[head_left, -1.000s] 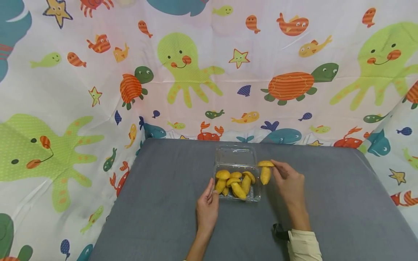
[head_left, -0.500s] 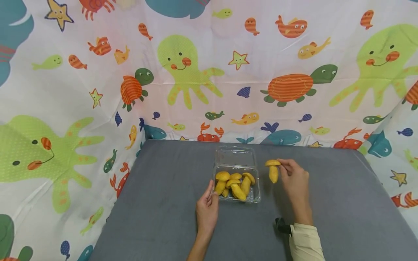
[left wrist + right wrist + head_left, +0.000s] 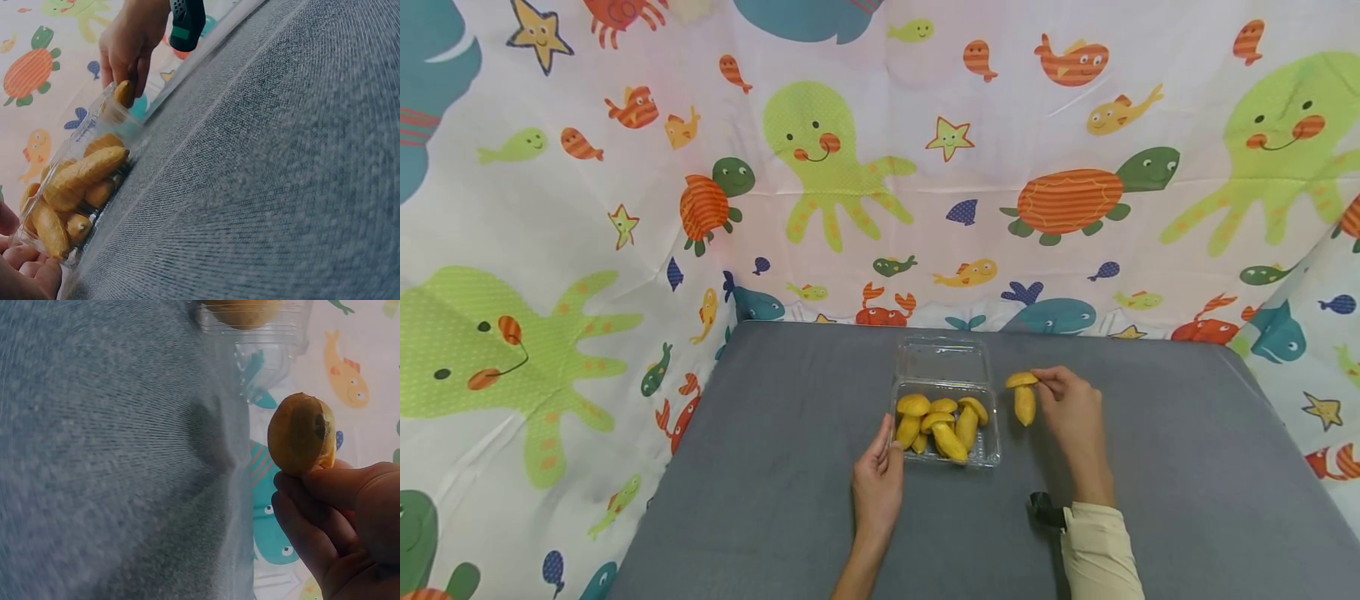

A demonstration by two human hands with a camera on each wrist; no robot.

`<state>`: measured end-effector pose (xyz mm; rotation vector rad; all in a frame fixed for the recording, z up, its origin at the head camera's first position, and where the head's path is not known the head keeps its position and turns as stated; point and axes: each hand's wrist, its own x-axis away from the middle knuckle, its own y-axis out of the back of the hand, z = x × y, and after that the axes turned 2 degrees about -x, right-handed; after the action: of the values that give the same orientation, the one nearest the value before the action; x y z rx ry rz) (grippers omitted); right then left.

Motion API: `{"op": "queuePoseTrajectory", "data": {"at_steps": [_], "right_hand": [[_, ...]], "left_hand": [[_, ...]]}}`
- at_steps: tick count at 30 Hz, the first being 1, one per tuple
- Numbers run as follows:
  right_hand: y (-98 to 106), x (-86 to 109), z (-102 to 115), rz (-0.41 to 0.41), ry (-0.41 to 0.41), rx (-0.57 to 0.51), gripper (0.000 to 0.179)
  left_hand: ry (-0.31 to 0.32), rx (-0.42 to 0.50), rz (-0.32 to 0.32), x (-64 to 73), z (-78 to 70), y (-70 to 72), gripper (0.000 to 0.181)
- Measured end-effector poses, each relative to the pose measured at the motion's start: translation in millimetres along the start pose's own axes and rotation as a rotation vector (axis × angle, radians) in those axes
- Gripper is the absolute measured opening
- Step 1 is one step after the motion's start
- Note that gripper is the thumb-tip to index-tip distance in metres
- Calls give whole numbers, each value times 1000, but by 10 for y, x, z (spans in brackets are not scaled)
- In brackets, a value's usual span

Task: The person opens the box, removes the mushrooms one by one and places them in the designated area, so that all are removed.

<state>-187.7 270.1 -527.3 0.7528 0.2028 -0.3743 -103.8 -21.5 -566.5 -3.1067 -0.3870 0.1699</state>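
Note:
A clear plastic clamshell box [image 3: 991,437] lies with its lid [image 3: 943,360] folded back, holding several yellow mushrooms [image 3: 950,437]. At its left side, my left hand [image 3: 878,492] grips the wall between thumb and fingers. Just right of the box, my right hand [image 3: 1078,421] pinches one yellow mushroom [image 3: 1024,402] by the edge of its cap, stem hanging down. In the right wrist view that mushroom [image 3: 300,434] shows its rounded cap at the thumb and fingertips. Through the box wall in the left wrist view, mushroom stems [image 3: 87,169] lie piled together.
A grey cloth [image 3: 775,467] covers the table. Behind and along the sides hangs a white curtain [image 3: 865,275] printed with sea animals. A dark device [image 3: 1045,510] is strapped at my right wrist, below the pale sleeve [image 3: 1097,546].
My right hand carried the mushroom rightward away from the box's edge, then shifted slightly back left and lower. My left hand stays at the box.

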Motion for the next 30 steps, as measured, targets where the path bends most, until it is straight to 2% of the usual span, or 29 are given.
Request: {"op": "queuePoseTrajectory", "data": {"at_steps": [7, 19, 30], "right_hand": [[-62, -23, -25, 41, -8, 29, 16], [-145, -19, -87, 61, 6, 7, 16], [-127, -7, -135, 88, -11, 3, 20]], "left_hand": [[-10, -8, -12, 0, 9, -10, 45], [-1, -15, -11, 19, 4, -3, 45], [-10, 3, -8, 9, 43, 7, 45]]}}
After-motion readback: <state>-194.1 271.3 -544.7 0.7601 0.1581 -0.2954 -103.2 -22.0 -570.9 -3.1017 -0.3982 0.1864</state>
